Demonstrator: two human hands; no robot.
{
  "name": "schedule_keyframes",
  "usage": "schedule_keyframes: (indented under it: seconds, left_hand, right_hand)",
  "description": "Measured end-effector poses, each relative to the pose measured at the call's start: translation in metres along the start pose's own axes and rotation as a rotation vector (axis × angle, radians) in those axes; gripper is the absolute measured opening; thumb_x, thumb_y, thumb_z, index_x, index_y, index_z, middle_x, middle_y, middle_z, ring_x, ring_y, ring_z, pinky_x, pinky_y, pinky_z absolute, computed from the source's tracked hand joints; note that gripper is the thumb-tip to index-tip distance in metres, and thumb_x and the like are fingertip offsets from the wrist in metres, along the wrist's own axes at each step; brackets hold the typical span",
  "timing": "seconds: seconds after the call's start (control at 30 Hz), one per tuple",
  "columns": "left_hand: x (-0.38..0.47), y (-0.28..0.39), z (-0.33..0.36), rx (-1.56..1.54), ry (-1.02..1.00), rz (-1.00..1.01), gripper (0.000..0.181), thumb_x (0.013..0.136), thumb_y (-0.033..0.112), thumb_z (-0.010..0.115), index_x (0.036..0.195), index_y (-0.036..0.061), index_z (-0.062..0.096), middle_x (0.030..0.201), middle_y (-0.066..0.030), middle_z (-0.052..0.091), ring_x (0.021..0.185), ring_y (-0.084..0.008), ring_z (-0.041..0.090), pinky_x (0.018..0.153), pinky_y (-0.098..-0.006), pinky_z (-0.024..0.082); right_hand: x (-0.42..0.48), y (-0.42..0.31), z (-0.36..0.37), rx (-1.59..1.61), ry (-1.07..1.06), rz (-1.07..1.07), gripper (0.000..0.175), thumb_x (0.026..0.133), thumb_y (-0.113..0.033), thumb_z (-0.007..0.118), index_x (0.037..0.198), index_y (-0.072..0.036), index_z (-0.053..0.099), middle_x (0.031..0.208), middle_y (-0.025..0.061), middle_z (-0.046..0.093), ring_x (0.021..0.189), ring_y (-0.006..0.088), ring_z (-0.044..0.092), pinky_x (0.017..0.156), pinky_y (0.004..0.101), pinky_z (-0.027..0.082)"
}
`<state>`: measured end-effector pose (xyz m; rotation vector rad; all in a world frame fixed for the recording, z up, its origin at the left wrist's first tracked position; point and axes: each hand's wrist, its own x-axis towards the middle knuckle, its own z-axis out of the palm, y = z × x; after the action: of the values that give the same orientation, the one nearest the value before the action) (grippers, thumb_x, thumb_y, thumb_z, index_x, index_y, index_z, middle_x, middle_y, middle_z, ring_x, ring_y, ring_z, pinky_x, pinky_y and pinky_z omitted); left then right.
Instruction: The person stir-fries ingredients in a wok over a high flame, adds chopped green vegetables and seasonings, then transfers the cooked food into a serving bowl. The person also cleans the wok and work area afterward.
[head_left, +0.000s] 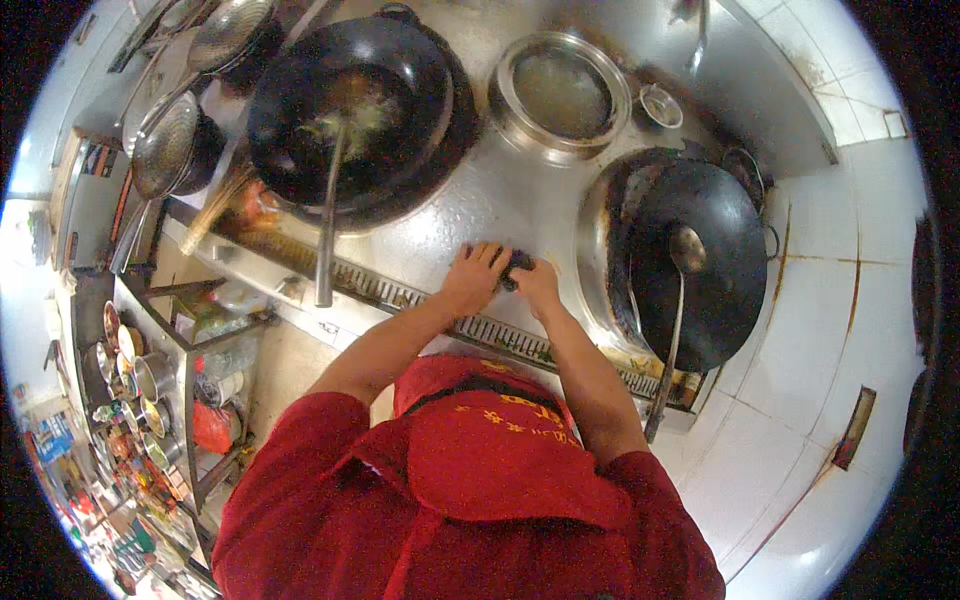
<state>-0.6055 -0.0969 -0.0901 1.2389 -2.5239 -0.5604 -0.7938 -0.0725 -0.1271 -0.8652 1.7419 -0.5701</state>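
Observation:
My left hand (475, 279) is over the stainless steel counter (480, 195), its fingers pointing away from me. Just beside it, my right hand (538, 286) grips a small dark object (519, 264), too blurred to name. The object lies between both hands and touches the left hand's edge; whether the left also grips it is unclear. Ahead to the left is a large black wok (420, 150) with a metal ladle (327, 240) in it and some pale green food (364, 116). At right, a second wok (720, 202) holds another ladle (688, 251).
A round steel pot (510, 124) of liquid stands at the back, beside a small container (661, 106). Perforated strainers (161, 146) and a bamboo brush (217, 206) lie at left. A drain grate (510, 341) runs along the front edge. A metal rack (187, 330) bears bowls and bags.

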Motion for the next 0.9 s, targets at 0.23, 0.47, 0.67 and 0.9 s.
schedule_keyframes:
  seconds: [0.23,0.47,0.67,0.9]
  left_hand:
    - [0.022,-0.004,0.003,-1.310,-0.508,-0.700,0.023,0.073,0.015,0.078,0.090,0.0050,0.068,0.085,-0.0076,0.069,0.071,-0.0232,0.064,0.064,-0.0386,0.053]
    - [0.031,-0.017,0.012,-1.540,-1.106,-0.761,0.014,0.075,0.016,0.076,0.085,0.0086,0.070,0.077,-0.0027,0.067,0.066,-0.0216,0.063,0.062,-0.0380,0.053]
    - [0.004,-0.003,0.009,-0.493,-0.476,-0.379,0.016,0.078,0.016,0.072,0.089,0.0042,0.072,0.097,-0.0178,0.075,0.087,-0.0394,0.072,0.075,-0.0499,0.057]
    - [0.018,-0.001,-0.003,-0.079,-0.438,-0.151,0.044,0.079,0.018,0.074,0.121,0.0084,0.065,0.114,-0.0233,0.071,0.110,-0.0401,0.067,0.091,-0.0521,0.054]
  right_hand:
    - [-0.097,-0.115,-0.053,-0.713,0.224,-0.975,0.040,0.083,-0.009,0.072,0.122,-0.003,0.067,0.120,0.0127,0.067,0.107,0.0351,0.066,0.092,0.0440,0.056]
    - [-0.032,-0.075,-0.038,-0.954,-0.300,-0.934,0.042,0.084,-0.016,0.069,0.124,-0.007,0.063,0.124,0.0188,0.065,0.111,0.0434,0.063,0.095,0.0514,0.052]
    - [-0.011,-0.030,0.003,-0.741,-0.336,-0.730,0.037,0.076,-0.027,0.078,0.102,-0.004,0.066,0.089,0.0212,0.065,0.085,0.0438,0.066,0.076,0.0511,0.053]
    - [0.009,-0.035,-0.008,-0.567,-0.545,-0.175,0.053,0.082,-0.029,0.079,0.127,-0.007,0.062,0.082,0.0119,0.070,0.082,0.0311,0.069,0.071,0.0402,0.055]
